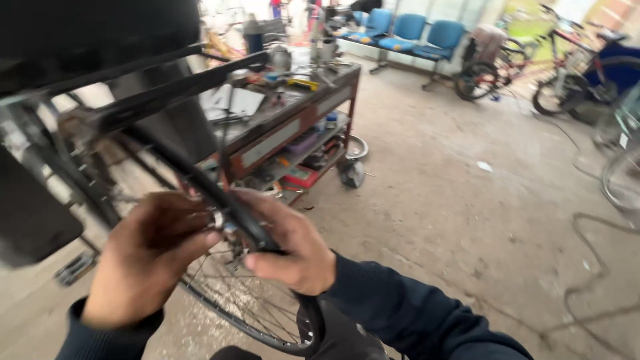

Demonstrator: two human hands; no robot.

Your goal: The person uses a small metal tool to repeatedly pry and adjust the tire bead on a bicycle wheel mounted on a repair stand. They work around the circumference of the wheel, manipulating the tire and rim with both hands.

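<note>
A black bicycle frame runs from the upper left down to the rear wheel with its thin spokes. My right hand grips a black frame tube just above the wheel hub. My left hand is beside it, fingers curled onto a small metal part at the hub. Both sleeves are dark blue. What the left fingers pinch is too blurred to tell.
A red-brown workbench trolley loaded with tools and parts stands behind the bicycle. A loose wheel lies by it. Blue chairs and parked bicycles line the back. A hose curls on the concrete floor at the right.
</note>
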